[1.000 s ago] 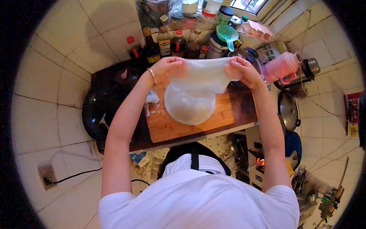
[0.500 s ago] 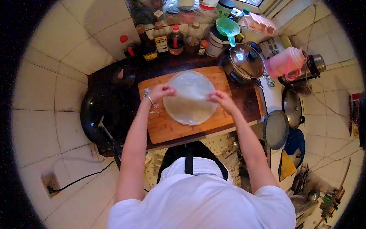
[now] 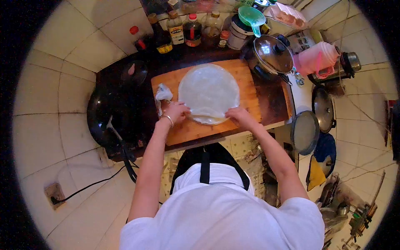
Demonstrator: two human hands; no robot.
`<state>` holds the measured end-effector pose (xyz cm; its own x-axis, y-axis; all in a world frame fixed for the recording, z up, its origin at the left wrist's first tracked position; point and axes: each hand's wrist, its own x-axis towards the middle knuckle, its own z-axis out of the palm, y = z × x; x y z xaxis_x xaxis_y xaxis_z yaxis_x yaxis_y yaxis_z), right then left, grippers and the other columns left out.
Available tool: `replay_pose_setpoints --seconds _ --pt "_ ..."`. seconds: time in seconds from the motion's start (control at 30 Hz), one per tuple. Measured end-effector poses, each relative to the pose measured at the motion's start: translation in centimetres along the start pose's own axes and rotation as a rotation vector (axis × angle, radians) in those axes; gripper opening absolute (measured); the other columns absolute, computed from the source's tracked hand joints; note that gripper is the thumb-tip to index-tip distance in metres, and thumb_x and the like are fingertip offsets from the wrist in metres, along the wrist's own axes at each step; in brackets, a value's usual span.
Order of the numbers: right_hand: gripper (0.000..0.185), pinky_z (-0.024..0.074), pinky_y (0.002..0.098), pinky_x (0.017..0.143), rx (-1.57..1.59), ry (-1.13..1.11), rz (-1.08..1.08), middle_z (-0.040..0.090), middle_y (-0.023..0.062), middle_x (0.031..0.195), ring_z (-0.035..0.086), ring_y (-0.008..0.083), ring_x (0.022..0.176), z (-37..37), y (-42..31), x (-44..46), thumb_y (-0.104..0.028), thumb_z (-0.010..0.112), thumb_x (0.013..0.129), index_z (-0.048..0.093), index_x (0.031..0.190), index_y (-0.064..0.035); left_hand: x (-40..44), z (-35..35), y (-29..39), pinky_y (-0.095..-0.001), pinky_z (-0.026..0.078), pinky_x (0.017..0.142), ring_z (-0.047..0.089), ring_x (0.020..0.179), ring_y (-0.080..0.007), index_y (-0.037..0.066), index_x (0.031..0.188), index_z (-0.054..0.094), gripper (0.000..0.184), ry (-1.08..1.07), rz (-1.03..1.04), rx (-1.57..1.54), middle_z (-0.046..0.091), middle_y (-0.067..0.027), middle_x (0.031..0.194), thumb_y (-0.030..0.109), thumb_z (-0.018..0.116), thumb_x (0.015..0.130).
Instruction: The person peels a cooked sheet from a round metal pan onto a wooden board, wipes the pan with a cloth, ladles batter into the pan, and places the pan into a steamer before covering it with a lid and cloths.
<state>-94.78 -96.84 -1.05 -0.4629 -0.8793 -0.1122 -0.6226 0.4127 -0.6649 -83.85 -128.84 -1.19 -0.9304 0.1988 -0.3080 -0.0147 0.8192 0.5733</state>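
Observation:
A round, whitish, translucent sheet (image 3: 209, 89) lies on a wooden cutting board (image 3: 250, 89). It looks thin, but I cannot tell its material. Along the near side its edge is raised or folded slightly, with another pale layer below. My left hand (image 3: 177, 112), a bangle at its wrist, pinches the sheet's near left edge. At the near right edge, my right hand (image 3: 241, 116) pinches it as well. Beside my left hand is a crumpled clear plastic bag (image 3: 163, 92), on the board's left part.
A black wok (image 3: 104, 121) with a metal utensil stands at left. Several sauce bottles (image 3: 176, 31) line the back. At right are a lidded pot (image 3: 273, 54), a green funnel (image 3: 251, 17), a pink thermos (image 3: 318, 59) and a flat pan (image 3: 305, 132).
Both hands have come down toward me, from mid-sheet to its near edge. The plastic bag beside my left hand shows more fully. The whole view has shifted slightly.

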Motion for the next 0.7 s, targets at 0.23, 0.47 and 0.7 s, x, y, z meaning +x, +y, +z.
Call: replay_pose_setpoints --seconds 0.23,0.47,0.7 --pt "0.045 0.0352 0.0396 0.087 -0.478 0.092 -0.036 0.054 0.0054 0.112 0.047 0.0236 0.108 1.9 -2.4 -2.9 -0.005 0.059 0.068 0.05 0.111 -0.0135 -2.2 4.1 0.9 -0.0432 0.029 0.097 0.044 0.109 -0.0248 0.016 0.092 0.061 0.024 0.365 0.104 0.329 0.056 -0.0012 0.11 0.017 0.063 0.069" --pt "0.039 0.0383 0.0427 0.077 -0.086 0.128 0.428 0.058 0.0077 0.092 0.053 0.0269 0.089 2.4 -3.7 1.0 -0.017 0.061 0.069 0.051 0.106 -0.0127 1.7 4.2 5.6 -0.0417 0.036 0.088 0.051 0.097 -0.025 0.015 0.098 0.056 0.031 0.363 -0.196 0.062 0.059 -0.0052 0.095 0.023 0.064 0.069" --pt "0.025 0.0382 0.0422 0.075 -0.327 0.24 0.378 0.057 0.0081 0.091 0.053 0.0277 0.087 5.3 -4.8 2.3 -0.019 0.062 0.068 0.054 0.091 -0.0113 2.9 6.2 4.3 -0.0406 0.044 0.073 0.057 0.084 -0.0269 0.01 0.094 0.054 0.026 0.311 -0.178 0.013 0.061 -0.0084 0.087 0.016 0.062 0.071"
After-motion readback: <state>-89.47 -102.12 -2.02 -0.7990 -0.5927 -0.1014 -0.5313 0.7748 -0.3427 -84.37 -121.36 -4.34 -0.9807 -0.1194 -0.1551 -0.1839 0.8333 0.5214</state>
